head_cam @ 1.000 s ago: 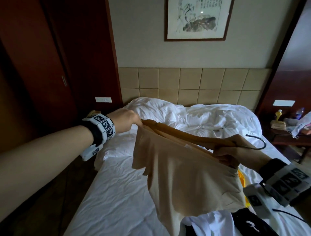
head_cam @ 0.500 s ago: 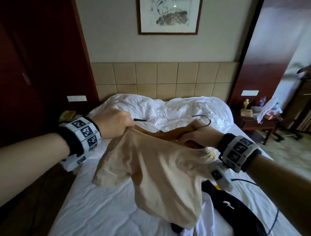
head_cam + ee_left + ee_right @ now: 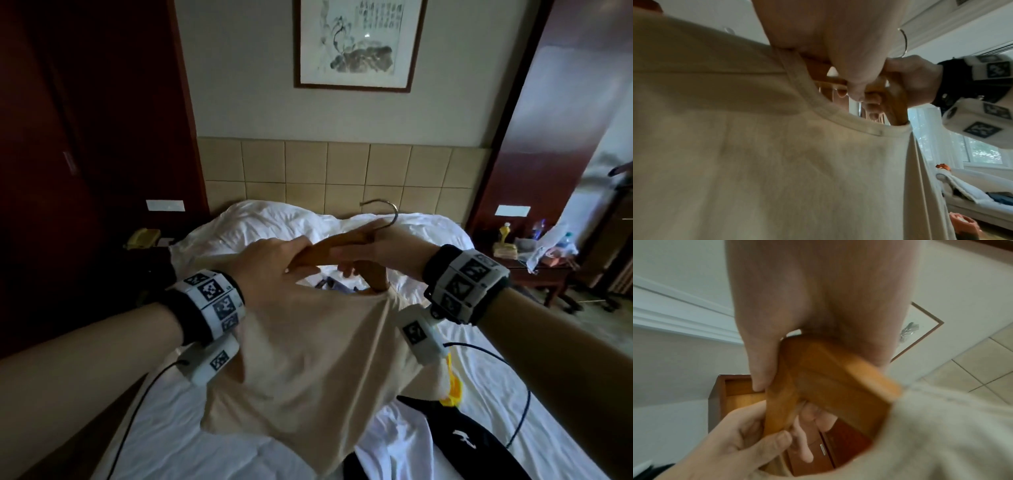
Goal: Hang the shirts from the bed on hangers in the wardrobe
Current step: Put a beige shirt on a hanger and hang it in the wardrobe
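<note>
A person stands at the foot of a hotel bed (image 3: 144,442), both hands raised over it at chest height. The right hand (image 3: 383,251) is curled around the apex of a wooden hanger (image 3: 329,248), just below its metal hook (image 3: 388,214), which stands upright against the tiled headboard (image 3: 342,171). The left hand (image 3: 270,263) grips the hanger's left arm together with the neckline of a beige T-shirt (image 3: 308,359), fingers wrapped underneath. The hanger's right arm runs down inside the collar, while the left arm lies above the fabric; the shirt hangs below both wrists, over the sheet. Underneath it on the bed lie a white shirt (image 3: 394,442), a black garment with a white logo (image 3: 479,442) and something yellow (image 3: 454,387), only partly visible. A framed ink painting (image 3: 356,44) hangs above the headboard.
</note>
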A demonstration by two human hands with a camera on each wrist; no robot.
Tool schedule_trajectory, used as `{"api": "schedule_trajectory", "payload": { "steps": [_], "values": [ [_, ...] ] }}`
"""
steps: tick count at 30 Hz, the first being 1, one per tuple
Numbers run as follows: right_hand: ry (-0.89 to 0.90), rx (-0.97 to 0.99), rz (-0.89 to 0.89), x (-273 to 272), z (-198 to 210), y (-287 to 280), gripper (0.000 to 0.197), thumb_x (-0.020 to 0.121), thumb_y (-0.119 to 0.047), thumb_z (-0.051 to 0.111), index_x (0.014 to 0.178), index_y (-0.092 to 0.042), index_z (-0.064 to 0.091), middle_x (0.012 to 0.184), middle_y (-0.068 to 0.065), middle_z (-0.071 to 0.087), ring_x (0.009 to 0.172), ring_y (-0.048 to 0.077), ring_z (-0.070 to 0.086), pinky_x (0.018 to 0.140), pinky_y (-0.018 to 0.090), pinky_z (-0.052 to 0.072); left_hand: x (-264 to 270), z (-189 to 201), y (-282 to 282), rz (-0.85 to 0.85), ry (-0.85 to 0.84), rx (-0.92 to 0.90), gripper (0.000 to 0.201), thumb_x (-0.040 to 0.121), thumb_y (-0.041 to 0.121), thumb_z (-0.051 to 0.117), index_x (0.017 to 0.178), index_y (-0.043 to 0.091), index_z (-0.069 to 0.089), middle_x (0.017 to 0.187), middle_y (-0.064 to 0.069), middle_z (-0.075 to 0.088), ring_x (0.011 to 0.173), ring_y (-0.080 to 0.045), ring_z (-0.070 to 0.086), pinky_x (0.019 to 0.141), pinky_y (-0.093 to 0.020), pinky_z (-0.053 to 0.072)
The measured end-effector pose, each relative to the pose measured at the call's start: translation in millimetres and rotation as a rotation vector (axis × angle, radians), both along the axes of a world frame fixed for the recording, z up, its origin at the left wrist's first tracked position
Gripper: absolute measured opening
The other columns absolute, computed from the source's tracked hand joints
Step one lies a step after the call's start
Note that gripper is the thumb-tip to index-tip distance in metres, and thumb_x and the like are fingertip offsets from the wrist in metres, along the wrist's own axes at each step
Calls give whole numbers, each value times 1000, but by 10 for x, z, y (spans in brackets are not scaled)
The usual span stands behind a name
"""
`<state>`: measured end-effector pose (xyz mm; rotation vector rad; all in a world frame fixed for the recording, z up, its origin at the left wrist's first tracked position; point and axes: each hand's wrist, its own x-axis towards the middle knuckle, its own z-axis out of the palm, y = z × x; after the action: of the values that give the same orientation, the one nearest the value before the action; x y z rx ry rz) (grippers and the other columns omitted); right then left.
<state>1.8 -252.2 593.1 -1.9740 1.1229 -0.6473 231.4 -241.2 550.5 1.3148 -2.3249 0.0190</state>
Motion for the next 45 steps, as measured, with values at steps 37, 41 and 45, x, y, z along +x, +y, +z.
{"api": "schedule_trajectory", "payload": {
  "steps": [37,41,45],
  "values": [
    [435,-459,798,4268,-643,2205,33,98,-30,54,67,-20,52,63,-5,51,52,4,45,53,17,34,4150,-159,3718,1239,157,132,39,89,50,57,119,25,62,103,-4,70,90,-26,66,79,-43,56],
    [346,-381,871,5359,-879,3125,31,94,-33,56,70,-13,61,68,5,61,61,16,58,59,30,48,4650,-326,4981,1393,179,125,45,89,53,46,119,23,60,108,-4,69,97,-27,65,81,-41,55],
    [240,-364,972,6314,-922,4215,38,92,-33,57,59,-16,49,60,1,53,57,18,53,52,29,38,4995,-331,6224,1501,200,237,45,98,50,45,131,23,60,125,-4,65,111,-26,60,87,-34,49]
  ]
}}
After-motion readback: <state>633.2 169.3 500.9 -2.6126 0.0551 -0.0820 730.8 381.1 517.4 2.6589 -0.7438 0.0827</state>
